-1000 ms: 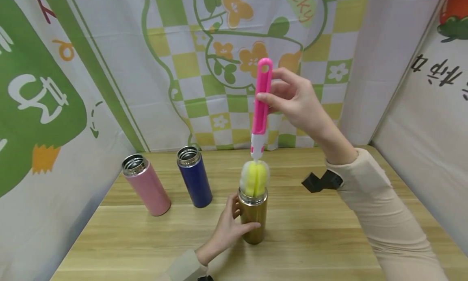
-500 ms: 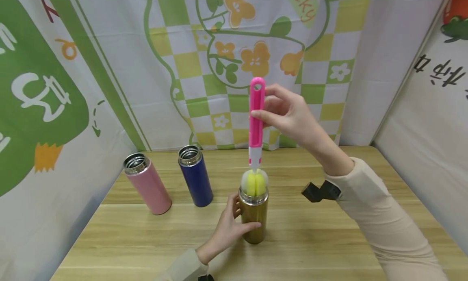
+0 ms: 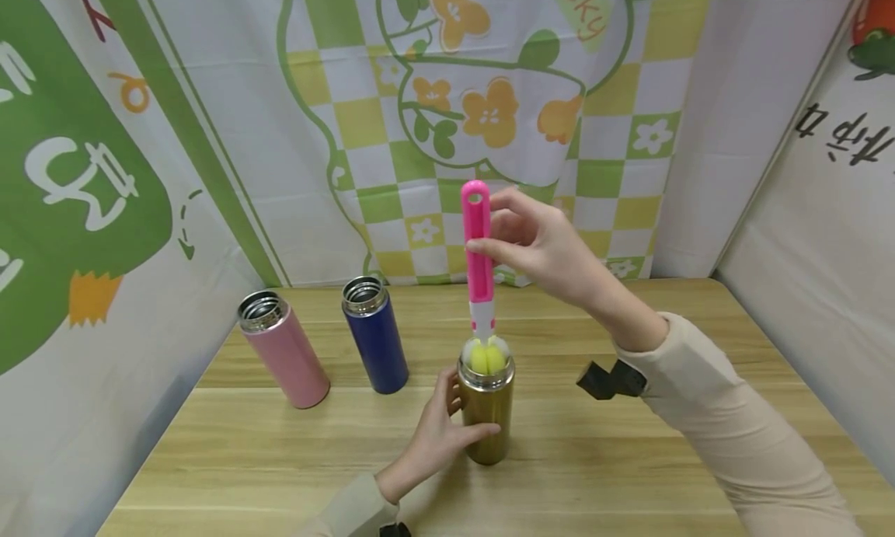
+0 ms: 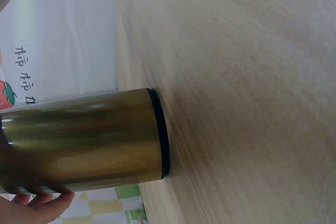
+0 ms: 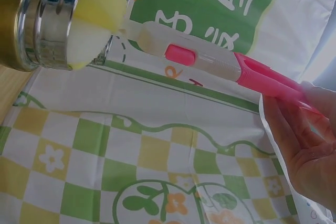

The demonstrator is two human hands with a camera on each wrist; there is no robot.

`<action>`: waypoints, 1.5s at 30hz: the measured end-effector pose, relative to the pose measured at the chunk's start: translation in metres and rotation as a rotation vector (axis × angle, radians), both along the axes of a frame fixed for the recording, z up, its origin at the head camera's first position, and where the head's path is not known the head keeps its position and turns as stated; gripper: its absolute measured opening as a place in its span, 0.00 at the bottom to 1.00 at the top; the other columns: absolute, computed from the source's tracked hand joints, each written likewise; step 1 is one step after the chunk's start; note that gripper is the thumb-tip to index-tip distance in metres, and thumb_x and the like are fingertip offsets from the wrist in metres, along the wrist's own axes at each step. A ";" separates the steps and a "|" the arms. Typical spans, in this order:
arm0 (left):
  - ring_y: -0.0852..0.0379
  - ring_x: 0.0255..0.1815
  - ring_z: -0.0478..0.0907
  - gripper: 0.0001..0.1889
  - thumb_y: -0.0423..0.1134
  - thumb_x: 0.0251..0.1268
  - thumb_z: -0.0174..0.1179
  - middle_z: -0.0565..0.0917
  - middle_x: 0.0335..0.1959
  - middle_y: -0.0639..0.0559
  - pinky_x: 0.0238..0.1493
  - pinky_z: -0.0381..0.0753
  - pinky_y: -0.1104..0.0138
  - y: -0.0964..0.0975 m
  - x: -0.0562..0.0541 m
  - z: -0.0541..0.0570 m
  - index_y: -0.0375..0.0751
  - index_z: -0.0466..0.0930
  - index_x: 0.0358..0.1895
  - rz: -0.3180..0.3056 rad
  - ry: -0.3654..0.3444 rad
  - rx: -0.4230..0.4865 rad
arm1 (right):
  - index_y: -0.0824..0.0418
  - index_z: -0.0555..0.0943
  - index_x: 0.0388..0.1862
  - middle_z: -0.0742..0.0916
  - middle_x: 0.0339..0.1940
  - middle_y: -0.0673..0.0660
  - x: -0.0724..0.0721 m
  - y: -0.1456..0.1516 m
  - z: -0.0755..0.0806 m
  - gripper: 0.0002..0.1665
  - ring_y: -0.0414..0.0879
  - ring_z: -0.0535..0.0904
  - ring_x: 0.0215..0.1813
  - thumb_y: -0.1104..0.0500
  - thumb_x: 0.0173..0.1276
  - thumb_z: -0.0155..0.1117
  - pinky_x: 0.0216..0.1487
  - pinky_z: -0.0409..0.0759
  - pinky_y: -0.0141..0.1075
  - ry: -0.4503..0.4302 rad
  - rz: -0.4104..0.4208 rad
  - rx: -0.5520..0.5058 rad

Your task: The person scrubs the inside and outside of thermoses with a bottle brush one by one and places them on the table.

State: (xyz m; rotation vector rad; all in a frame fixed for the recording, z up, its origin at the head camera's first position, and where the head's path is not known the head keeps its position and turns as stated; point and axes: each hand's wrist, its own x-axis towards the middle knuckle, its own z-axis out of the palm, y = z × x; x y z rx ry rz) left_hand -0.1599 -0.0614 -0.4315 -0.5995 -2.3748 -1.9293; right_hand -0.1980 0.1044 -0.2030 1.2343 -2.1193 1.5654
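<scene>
My right hand (image 3: pixel 541 238) pinches the pink handle of a bottle brush (image 3: pixel 478 249) between thumb and fingers, holding it nearly upright. The brush's yellow and white sponge head (image 5: pixel 100 14) sits partly inside the mouth of a gold vacuum flask (image 3: pixel 487 413), its top still showing above the steel rim. Around the flask's lower side, my left hand (image 3: pixel 440 436) grips with the thumb in front and fingers behind. In the left wrist view the gold flask (image 4: pixel 89 140) stands with its dark base on the table.
A blue flask (image 3: pixel 377 343) and a pink flask (image 3: pixel 287 354), both lidless, stand to the left on the wooden table (image 3: pixel 601 475). A patterned cloth (image 3: pixel 419 195) hangs behind the table, and printed sheets flank both sides.
The right hand has moved down and slightly left with the brush, and the sponge head has sunk deeper into the gold flask. The left hand keeps its grip in place.
</scene>
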 end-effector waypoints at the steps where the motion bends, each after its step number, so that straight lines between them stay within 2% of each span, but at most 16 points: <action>1: 0.45 0.56 0.67 0.41 0.32 0.40 0.70 0.69 0.56 0.41 0.53 0.67 0.53 0.000 0.000 0.000 0.42 0.54 0.60 0.000 -0.001 0.001 | 0.69 0.71 0.43 0.83 0.30 0.61 0.000 0.000 0.000 0.15 0.46 0.80 0.31 0.72 0.56 0.59 0.34 0.79 0.39 0.001 0.003 0.008; 7: 0.45 0.56 0.67 0.40 0.34 0.41 0.70 0.69 0.55 0.41 0.53 0.67 0.54 0.000 0.001 0.001 0.40 0.55 0.59 -0.002 0.015 -0.002 | 0.67 0.70 0.41 0.84 0.29 0.59 0.001 0.000 -0.005 0.14 0.45 0.80 0.29 0.71 0.56 0.60 0.31 0.79 0.39 -0.006 -0.005 0.046; 15: 0.46 0.54 0.69 0.40 0.36 0.40 0.70 0.70 0.55 0.41 0.51 0.69 0.55 0.000 0.002 0.001 0.40 0.56 0.59 0.006 0.041 -0.004 | 0.66 0.70 0.40 0.84 0.29 0.59 0.001 0.004 -0.015 0.14 0.45 0.81 0.30 0.70 0.55 0.61 0.32 0.79 0.38 -0.041 -0.007 0.056; 18: 0.46 0.54 0.69 0.40 0.36 0.41 0.70 0.70 0.55 0.42 0.52 0.68 0.55 0.000 0.002 0.001 0.40 0.56 0.59 0.011 0.038 -0.004 | 0.66 0.71 0.40 0.84 0.30 0.59 0.000 0.003 -0.026 0.15 0.45 0.81 0.31 0.70 0.54 0.62 0.34 0.79 0.37 -0.065 -0.005 0.078; 22: 0.49 0.54 0.69 0.39 0.36 0.42 0.69 0.70 0.55 0.44 0.53 0.67 0.57 0.001 0.005 0.005 0.40 0.56 0.59 0.017 0.003 -0.015 | 0.65 0.72 0.41 0.84 0.31 0.59 0.000 0.003 -0.049 0.15 0.44 0.81 0.31 0.68 0.54 0.63 0.34 0.79 0.35 -0.119 -0.026 0.119; 25: 0.48 0.54 0.69 0.39 0.34 0.43 0.69 0.71 0.55 0.44 0.53 0.66 0.56 0.002 0.009 0.012 0.39 0.55 0.59 0.016 -0.014 -0.015 | 0.65 0.72 0.42 0.84 0.31 0.58 0.001 0.007 -0.062 0.17 0.44 0.81 0.32 0.68 0.53 0.64 0.35 0.79 0.35 -0.157 -0.057 0.108; 28: 0.46 0.54 0.68 0.39 0.32 0.43 0.68 0.70 0.54 0.42 0.53 0.65 0.54 0.003 0.012 0.017 0.37 0.55 0.60 0.015 -0.007 -0.005 | 0.64 0.72 0.42 0.84 0.32 0.58 0.004 0.010 -0.067 0.18 0.45 0.81 0.34 0.68 0.52 0.65 0.35 0.79 0.35 -0.172 -0.077 0.081; 35: 0.50 0.55 0.68 0.41 0.37 0.41 0.70 0.71 0.55 0.47 0.55 0.64 0.55 0.001 0.004 0.001 0.43 0.55 0.60 0.027 0.013 -0.015 | 0.64 0.72 0.42 0.84 0.33 0.60 0.007 0.012 -0.071 0.17 0.45 0.81 0.34 0.67 0.53 0.65 0.36 0.79 0.37 -0.165 -0.081 0.055; 41: 0.55 0.52 0.71 0.43 0.40 0.37 0.72 0.75 0.51 0.51 0.50 0.68 0.63 0.002 0.000 -0.002 0.47 0.55 0.60 -0.006 0.059 -0.010 | 0.64 0.72 0.42 0.84 0.34 0.59 0.008 0.012 -0.073 0.16 0.44 0.81 0.35 0.67 0.55 0.63 0.36 0.79 0.37 -0.150 -0.093 0.063; 45: 0.57 0.51 0.71 0.44 0.39 0.36 0.72 0.74 0.51 0.51 0.48 0.69 0.66 0.002 0.000 -0.003 0.48 0.54 0.60 -0.018 0.054 -0.012 | 0.64 0.72 0.43 0.84 0.33 0.58 0.008 0.012 -0.075 0.16 0.44 0.81 0.35 0.67 0.54 0.64 0.35 0.79 0.37 -0.135 -0.109 0.054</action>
